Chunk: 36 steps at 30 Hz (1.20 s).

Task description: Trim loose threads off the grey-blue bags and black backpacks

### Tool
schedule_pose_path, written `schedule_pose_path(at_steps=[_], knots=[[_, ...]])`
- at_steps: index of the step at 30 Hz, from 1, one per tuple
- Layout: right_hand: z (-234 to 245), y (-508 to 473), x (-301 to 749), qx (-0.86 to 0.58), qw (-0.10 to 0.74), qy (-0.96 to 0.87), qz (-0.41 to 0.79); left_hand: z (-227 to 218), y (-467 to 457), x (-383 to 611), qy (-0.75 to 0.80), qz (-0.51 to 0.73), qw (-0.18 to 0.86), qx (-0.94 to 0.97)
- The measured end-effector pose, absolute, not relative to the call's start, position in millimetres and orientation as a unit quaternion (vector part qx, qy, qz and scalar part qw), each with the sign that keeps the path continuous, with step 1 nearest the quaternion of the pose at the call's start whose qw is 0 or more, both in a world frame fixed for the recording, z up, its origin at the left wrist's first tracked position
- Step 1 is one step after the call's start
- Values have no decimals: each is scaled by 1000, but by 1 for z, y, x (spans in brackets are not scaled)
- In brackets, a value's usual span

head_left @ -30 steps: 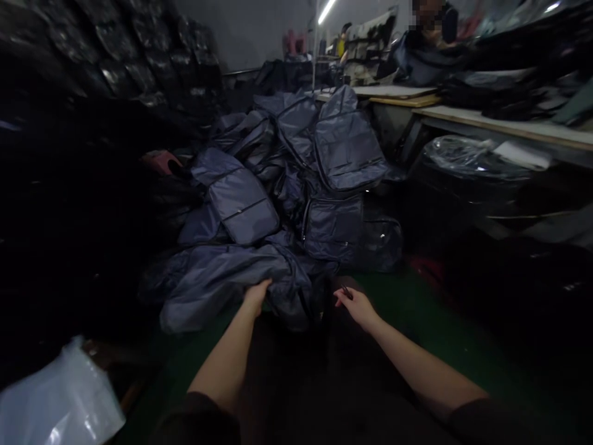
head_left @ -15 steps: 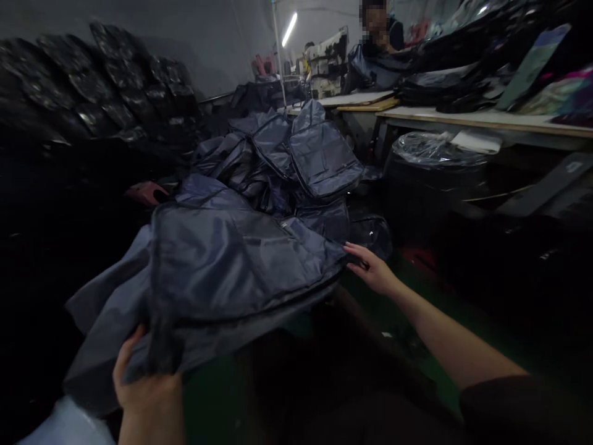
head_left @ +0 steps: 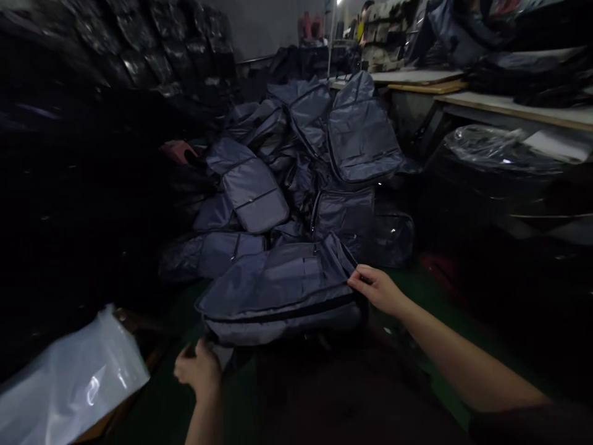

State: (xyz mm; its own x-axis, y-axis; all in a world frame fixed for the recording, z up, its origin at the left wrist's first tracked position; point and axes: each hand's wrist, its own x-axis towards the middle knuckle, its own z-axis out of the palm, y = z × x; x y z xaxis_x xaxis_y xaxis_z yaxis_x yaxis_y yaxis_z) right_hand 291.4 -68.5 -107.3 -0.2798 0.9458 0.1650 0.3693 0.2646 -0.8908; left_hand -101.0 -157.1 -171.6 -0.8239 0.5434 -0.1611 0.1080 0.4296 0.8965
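Observation:
A dark blue-grey backpack [head_left: 278, 284] lies in front of me, its zipped opening running along the near side. My right hand [head_left: 377, 289] pinches the fabric edge at its upper right corner. Just off the bag's lower left corner is my left hand [head_left: 199, 368], fingers curled but apart, with no hold on the bag visible. A small grey flap of fabric [head_left: 223, 356] shows beside that hand; whether they touch is hard to see. The bag's underside is hidden in shadow.
More blue-grey backpacks [head_left: 364, 139] are heaped beyond. Clear plastic bags [head_left: 76, 377] lie at lower left. Black plastic-wrapped bundles [head_left: 162, 46] are stacked at the back left. At right are a worktable [head_left: 514, 105] and a plastic-lined container [head_left: 500, 148]. The floor [head_left: 160, 383] is green.
The backpack has swung down and right, uncovering bags behind it. My left hand has come away from its left side; my right hand keeps its pinch. The view has turned left and down.

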Motion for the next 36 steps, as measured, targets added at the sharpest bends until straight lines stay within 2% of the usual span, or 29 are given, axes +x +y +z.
schedule_pose_path(at_steps=[2, 4, 7, 10, 12, 14, 16, 18, 24, 29, 33, 36], knots=[[-92, -70, 280, -441, 371, -725, 377, -149, -155, -80, 809, 498, 144, 278], [-79, -79, 268, -398, 350, -766, 363, -122, -150, -49, 729, 458, 122, 494], [-73, -103, 249, -320, 290, -846, 312, -82, -142, 2, 570, 375, 218, 698], [-84, -130, 231, -234, 223, -924, 203, -60, -131, 43, 481, 279, 374, 742], [-95, -142, 223, -192, 183, -953, 144, -58, -118, 63, 465, 210, 424, 748], [-103, -149, 219, -177, 155, -964, 126, -66, -100, 82, 488, 130, 389, 771], [-104, -151, 219, -179, 138, -965, 132, -79, -77, 100, 521, 64, 312, 792], [-99, -152, 221, -180, 123, -966, 138, -92, -53, 118, 543, 41, 260, 797], [-91, -152, 228, -185, 76, -965, 169, -104, -11, 161, 531, 85, 204, 818], [-115, -145, 222, -186, 60, -925, 326, -88, -34, 147, 501, 169, 187, 828], [-113, -141, 221, -111, 129, -850, 498, -69, -73, 107, 470, 311, 160, 811], [-75, -133, 240, -92, 191, -757, 618, -52, -96, 86, 391, 433, 127, 803]])
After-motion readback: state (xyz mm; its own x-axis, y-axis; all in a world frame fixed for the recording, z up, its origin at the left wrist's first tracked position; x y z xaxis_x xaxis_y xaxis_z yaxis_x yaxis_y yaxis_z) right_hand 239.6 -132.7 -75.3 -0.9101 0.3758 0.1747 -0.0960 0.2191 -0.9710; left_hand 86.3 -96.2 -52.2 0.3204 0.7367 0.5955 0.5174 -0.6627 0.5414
